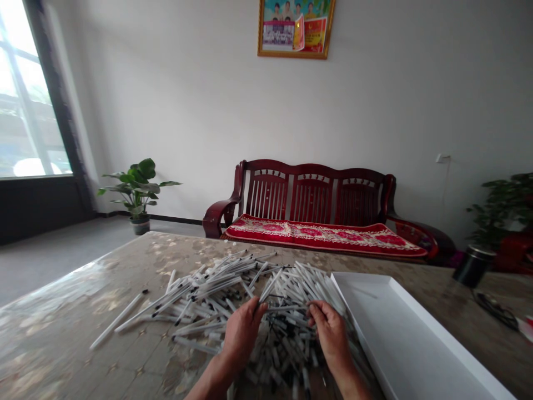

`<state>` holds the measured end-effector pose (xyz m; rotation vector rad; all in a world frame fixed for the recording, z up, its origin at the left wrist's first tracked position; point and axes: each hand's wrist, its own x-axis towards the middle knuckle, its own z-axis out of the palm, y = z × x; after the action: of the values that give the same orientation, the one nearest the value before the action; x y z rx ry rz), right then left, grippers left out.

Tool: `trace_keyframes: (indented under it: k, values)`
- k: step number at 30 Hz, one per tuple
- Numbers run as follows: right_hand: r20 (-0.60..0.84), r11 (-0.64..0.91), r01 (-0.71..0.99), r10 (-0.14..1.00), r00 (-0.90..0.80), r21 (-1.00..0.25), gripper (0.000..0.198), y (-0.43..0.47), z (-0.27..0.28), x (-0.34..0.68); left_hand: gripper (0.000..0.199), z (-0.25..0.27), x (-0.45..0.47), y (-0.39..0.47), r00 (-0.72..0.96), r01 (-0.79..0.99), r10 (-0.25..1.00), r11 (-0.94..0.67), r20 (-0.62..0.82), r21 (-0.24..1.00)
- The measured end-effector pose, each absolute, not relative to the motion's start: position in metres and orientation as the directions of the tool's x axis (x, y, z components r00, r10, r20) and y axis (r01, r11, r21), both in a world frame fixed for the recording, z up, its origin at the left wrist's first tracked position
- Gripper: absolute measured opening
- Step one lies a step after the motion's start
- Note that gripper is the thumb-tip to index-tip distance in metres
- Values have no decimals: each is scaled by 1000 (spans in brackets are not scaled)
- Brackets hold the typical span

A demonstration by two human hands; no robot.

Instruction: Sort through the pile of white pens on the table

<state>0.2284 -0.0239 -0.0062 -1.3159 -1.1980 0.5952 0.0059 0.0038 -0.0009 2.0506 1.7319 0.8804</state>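
My left hand (245, 330) is closed in a pinch over the pile of pens. A slim white pen (288, 307) runs level from its fingertips toward my right hand (331, 328). Thumb and forefinger of the right hand are pinched at the pen's other end, where something small and dark shows. Around both hands lie many loose whitish pen barrels (208, 286), several with black ends. Beneath and between my wrists is a heap of short translucent pen caps (275, 355) with dark parts among them, partly blurred.
A shallow white box (408, 333) stands right of the pile on the patterned table (137, 355). A single pen (119, 319) lies apart at left. Beyond are a dark canister (473, 265), a cable (495, 311), a red wooden bench (312, 191) and a potted plant (139, 189).
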Motion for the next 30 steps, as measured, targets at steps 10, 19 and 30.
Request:
trace_keyframes:
  k: [10,19,30]
  values:
    - [300,105,298,599,742,-949,62,-31,6,273,23,7,0,6,-122,749,949,-103,289,655]
    - [596,71,664,520,612,-744,59,-30,3,279,27,-5,5,9,-33,662,922,-269,386,699]
    - [534,457,549,845,-23,-700,23,-36,-4,216,26,-10,14,0,175,537,918,-392,355,747]
